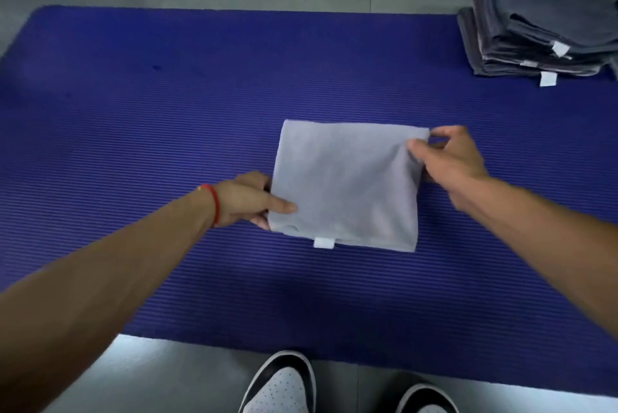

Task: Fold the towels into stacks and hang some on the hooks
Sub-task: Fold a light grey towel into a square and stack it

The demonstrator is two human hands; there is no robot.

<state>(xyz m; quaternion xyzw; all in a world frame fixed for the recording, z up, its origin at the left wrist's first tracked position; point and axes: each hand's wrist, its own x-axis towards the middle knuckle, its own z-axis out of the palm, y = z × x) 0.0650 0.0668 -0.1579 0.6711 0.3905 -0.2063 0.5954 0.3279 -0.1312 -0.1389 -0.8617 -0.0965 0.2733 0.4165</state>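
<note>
light grey towel lay folded mid blue mat. left hand pinched its near-left corner, right hand its far-right corner. judged: keep edges aligned, lift flat, move to dark stack at far right.

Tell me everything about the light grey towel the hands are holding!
The light grey towel looks soft, like terry cloth. It is folded into a neat rectangle and lies on the ribbed blue mat. A small white tag sticks out of its near edge. The left hand pinches its left side, and the right hand pinches its far right corner.
</note>
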